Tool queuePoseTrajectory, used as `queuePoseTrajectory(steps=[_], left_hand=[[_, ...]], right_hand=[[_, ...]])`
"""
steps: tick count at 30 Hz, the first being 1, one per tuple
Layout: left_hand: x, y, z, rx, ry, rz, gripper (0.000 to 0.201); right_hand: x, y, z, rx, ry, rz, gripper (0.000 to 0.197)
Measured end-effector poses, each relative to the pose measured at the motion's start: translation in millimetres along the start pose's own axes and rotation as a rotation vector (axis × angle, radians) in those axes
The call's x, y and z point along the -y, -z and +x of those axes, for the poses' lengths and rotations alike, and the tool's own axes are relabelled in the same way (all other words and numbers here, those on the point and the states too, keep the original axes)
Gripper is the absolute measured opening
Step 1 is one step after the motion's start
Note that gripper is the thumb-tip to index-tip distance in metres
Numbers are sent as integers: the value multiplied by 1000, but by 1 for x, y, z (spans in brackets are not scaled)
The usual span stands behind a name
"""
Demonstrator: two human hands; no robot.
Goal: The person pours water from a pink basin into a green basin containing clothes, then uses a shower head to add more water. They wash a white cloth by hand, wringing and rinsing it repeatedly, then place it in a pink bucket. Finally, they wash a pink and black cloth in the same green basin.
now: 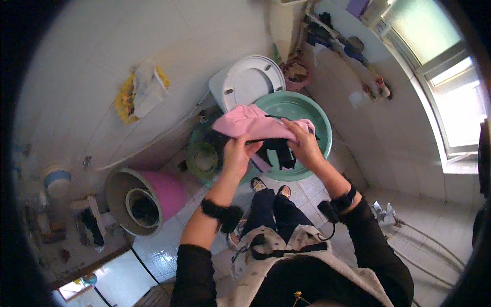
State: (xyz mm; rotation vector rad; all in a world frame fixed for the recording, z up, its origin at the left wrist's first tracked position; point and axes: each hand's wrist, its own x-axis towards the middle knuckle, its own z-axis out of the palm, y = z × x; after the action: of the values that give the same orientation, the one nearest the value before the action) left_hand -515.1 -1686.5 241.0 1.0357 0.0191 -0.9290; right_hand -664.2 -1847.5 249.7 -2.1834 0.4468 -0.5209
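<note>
A pink piece of clothing [258, 124] with a dark edge stretches between my two hands, above a large round green basin [326, 130]. My left hand [239, 154] pinches its lower left edge, fingers closed. At its right end, my right hand [305, 145] grips the cloth with the thumb underneath and the fingers on top. Black cloth [280, 153] hangs below the pink fabric over the basin; whether it is part of the same garment I cannot tell. A darker green tub [204, 176] stands left of the basin, partly behind my left hand.
Behind the basin is a white toilet lid [250, 81]. A pink bucket [166, 192] holding a smaller container stands at the left. Hoses and a metal tap [388, 215] are on the right wall, below a window [455, 87]. My feet rest on tiles just before the basin.
</note>
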Motion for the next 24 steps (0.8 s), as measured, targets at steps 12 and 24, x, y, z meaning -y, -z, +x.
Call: queuePoseTrajectory(steps=[12,24], left_hand=[[186,42,184,200,88,1868,111],[335,73,242,57,358,1980,104]], right_hand=[[-268,-72,1,454,-695,-713,93],[-406,-113,7,729,-546,-834,92]])
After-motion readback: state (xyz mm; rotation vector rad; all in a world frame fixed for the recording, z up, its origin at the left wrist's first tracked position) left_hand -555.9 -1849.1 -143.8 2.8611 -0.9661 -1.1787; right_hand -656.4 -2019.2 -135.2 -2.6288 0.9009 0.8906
